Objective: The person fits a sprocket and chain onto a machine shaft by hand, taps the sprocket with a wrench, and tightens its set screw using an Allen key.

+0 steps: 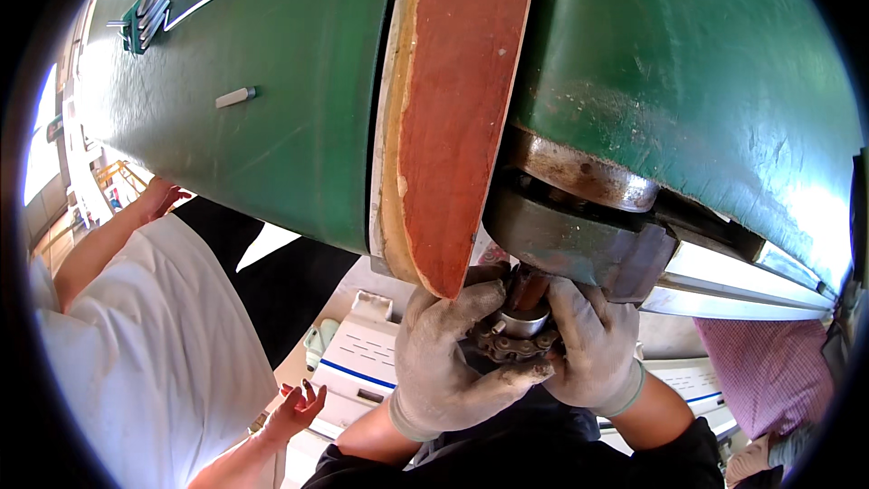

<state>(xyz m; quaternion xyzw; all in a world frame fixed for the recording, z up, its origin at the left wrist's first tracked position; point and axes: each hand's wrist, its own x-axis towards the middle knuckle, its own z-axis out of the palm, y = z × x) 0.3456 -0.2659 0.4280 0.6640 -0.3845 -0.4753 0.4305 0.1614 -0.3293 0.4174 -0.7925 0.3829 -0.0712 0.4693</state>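
Observation:
Both of my hands wear pale grey work gloves and meet below a dark metal bearing housing (579, 240). From under it a rusty shaft (528, 292) points toward me, with a shiny metal collar (525, 319) around it. A sprocket wrapped in roller chain (518, 345) sits at the collar. My left hand (448, 344) curls around its left side, the thumb stretched along the near edge. On the right side, my right hand (593, 344) closes against the sprocket; its fingers reach up beside the shaft and its thumb is mostly hidden.
A red-brown panel (462, 109) stands between a green covered surface (299, 63) and a scuffed green one (688, 54). A folding hex key set (145, 23) and a small grey piece (237, 97) lie at left. A person in white (172, 353) stands left; checkered cloth (765, 371) shows right.

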